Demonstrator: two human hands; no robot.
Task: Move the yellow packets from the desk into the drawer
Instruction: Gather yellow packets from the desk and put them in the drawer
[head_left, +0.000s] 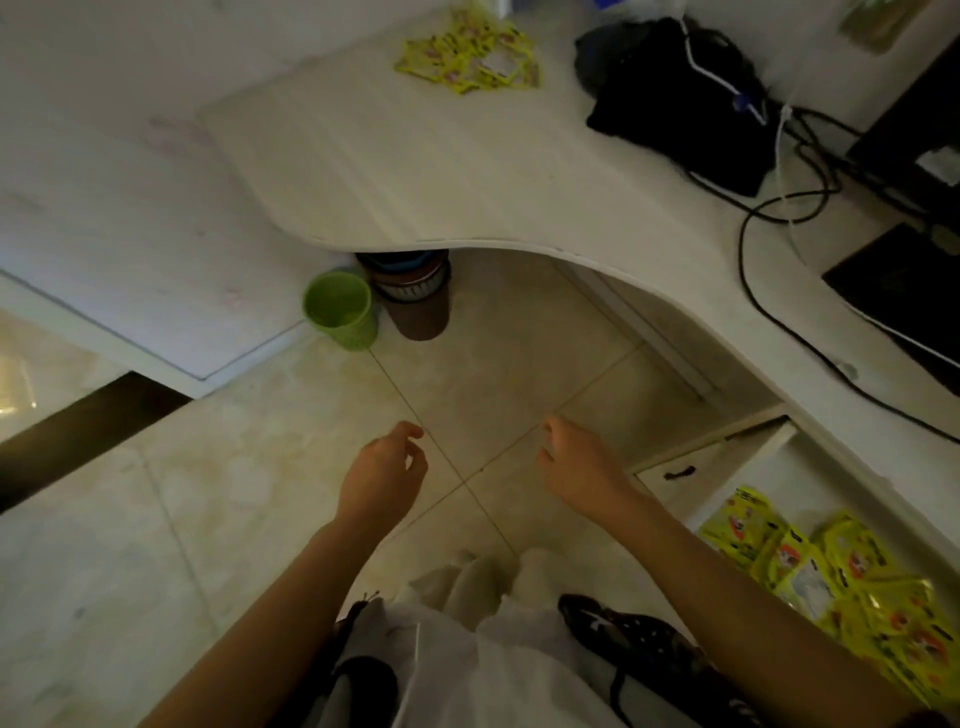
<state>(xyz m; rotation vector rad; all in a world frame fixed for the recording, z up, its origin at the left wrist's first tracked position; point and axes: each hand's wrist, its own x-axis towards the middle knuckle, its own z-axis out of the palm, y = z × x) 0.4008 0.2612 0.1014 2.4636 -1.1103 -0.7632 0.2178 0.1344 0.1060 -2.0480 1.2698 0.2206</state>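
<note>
A loose pile of yellow packets (470, 57) lies at the far end of the white curved desk (415, 182). More yellow packets (852, 577) fill the open drawer (727, 488) at the lower right, under the desk's right wing. My left hand (387, 470) and my right hand (574, 462) hang over the tiled floor, both empty with fingers loosely curled. Both are well short of the desk pile; my right forearm passes just left of the drawer.
A black bag (680, 98) with a white cable and black cables (779, 249) lie on the desk's right side, beside dark equipment (904, 291). A green bin (343, 309) and a brown container (415, 291) stand on the floor under the desk edge.
</note>
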